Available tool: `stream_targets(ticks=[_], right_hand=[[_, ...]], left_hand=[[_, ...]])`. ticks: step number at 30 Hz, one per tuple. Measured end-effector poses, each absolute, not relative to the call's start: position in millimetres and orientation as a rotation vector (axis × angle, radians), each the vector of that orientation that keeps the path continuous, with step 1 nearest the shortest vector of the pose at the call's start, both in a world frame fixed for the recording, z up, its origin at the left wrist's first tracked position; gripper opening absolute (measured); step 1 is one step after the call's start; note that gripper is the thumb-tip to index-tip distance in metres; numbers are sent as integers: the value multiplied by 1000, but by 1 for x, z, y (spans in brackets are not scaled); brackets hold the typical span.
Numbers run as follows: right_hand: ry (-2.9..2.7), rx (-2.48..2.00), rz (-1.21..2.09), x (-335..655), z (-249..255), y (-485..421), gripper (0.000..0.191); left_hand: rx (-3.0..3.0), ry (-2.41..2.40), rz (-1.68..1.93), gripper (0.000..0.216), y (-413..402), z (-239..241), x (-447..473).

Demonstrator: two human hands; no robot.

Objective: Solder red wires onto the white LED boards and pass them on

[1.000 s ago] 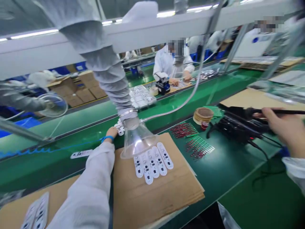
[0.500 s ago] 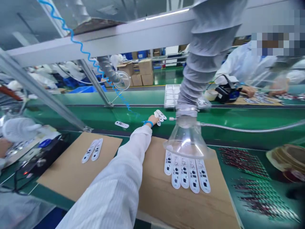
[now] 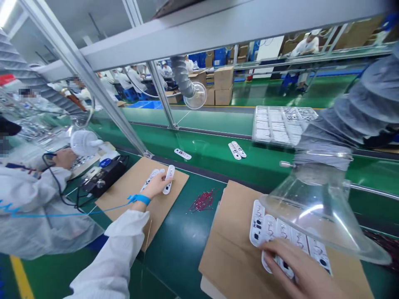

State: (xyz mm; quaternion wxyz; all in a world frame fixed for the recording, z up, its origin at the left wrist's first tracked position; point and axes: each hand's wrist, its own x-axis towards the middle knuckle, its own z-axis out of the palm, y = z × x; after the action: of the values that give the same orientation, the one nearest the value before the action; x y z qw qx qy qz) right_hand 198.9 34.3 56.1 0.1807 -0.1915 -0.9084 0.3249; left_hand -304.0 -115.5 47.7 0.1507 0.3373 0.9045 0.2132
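Observation:
My left hand (image 3: 155, 185), with a blue wrist strap, pinches a white, round-ended circuit board (image 3: 169, 179) over the left cardboard sheet (image 3: 124, 199). Beside it, partly hidden by the fingers, lie more such boards (image 3: 149, 178). On the right cardboard sheet (image 3: 230, 232), a row of white boards (image 3: 257, 224) with thin wires lies partly beneath a clear fume hood (image 3: 311, 207). My right hand (image 3: 293, 265) reaches over this row from the lower right. Its fingers are apart and lie across the second board, seemingly touching it.
A bundle of red wires (image 3: 204, 201) lies between the sheets. The green conveyor (image 3: 212, 151) carries a single board (image 3: 183, 154), two overlapping boards (image 3: 237, 150) and a divided tray (image 3: 280, 124). At left are a black device (image 3: 106, 176), a fan (image 3: 83, 143) and a co-worker's sleeve (image 3: 37, 187).
My left hand has moved from the boards on the conveyor to the left sheet, bringing a board. My right hand has come into view over the row. The view has shifted left.

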Motion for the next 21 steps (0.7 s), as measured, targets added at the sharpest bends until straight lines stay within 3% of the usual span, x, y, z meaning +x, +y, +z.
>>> stream_targets(ticks=[4,6,9,14,17,21], right_hand=[[-2790,-606,678,64,68,64,22],[-2768,-919,515,-8,70,86,23],[-2595,-1275,432,-97,61,131,43],[-2321,-1607,350,-164,23,212,84],[-2280,-1649,316,-169,7,247,80],[-2271,-1764,333,-170,-1,275,65]], left_hand=[[972,2722,560,27,-120,44,-329],[1013,2765,528,29,-104,49,-350],[1134,2761,442,32,-60,60,-387],[1410,2602,281,65,14,59,-437],[1533,2475,211,60,30,49,-456],[1555,2454,136,37,28,42,-478]])
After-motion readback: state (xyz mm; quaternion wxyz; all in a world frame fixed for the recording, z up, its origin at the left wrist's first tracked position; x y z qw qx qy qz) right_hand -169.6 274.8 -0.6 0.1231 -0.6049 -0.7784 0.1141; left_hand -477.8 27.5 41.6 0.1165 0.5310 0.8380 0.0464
